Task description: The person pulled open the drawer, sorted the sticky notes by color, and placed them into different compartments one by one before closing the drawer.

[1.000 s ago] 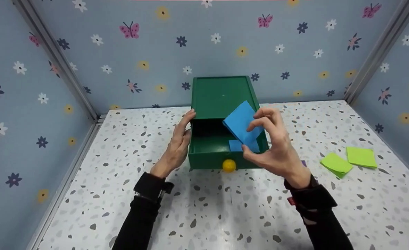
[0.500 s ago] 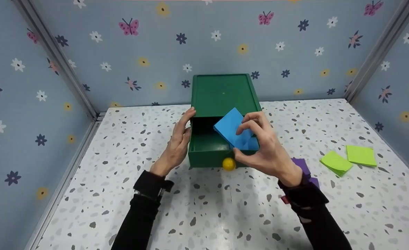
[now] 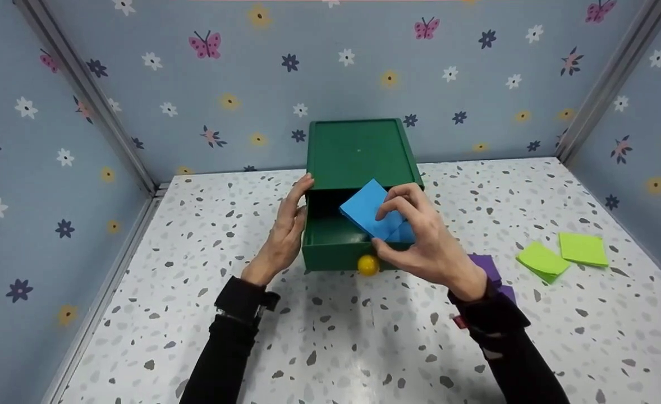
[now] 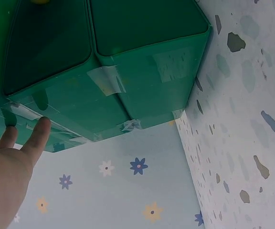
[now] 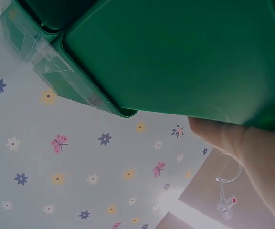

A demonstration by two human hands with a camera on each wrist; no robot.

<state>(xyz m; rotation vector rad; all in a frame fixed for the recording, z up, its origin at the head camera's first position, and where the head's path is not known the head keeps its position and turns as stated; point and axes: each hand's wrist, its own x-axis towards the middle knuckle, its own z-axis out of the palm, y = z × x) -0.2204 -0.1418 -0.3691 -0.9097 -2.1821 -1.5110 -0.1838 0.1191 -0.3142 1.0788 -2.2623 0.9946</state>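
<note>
A green drawer box [image 3: 358, 151] stands at the back wall, its upper drawer [image 3: 330, 255] pulled out by a yellow knob [image 3: 368, 265]. My left hand [image 3: 279, 241] rests along the box's left side, fingers fairly straight; the left wrist view shows fingertips [image 4: 43, 125] at the taped side. My right hand [image 3: 431, 244] pinches a blue sticky note pad [image 3: 361, 207] between thumb and fingers, tilted over the drawer. Another blue piece [image 3: 404, 233] lies inside, partly covered by the pad and hand. In the right wrist view the thumb [image 5: 209, 131] is at the drawer's edge; the pad is hidden there.
Two lime-green sticky note pads [image 3: 583, 248] lie on the speckled table [image 3: 330, 348] at the right. Purple notes [image 3: 485, 266] are partly hidden under my right wrist. Flower-patterned walls [image 3: 241, 73] enclose the table at the back and both sides.
My right hand has moved left and slightly down with the blue pad, bringing it lower into the drawer. More of the purple notes shows. The left hand stays against the box.
</note>
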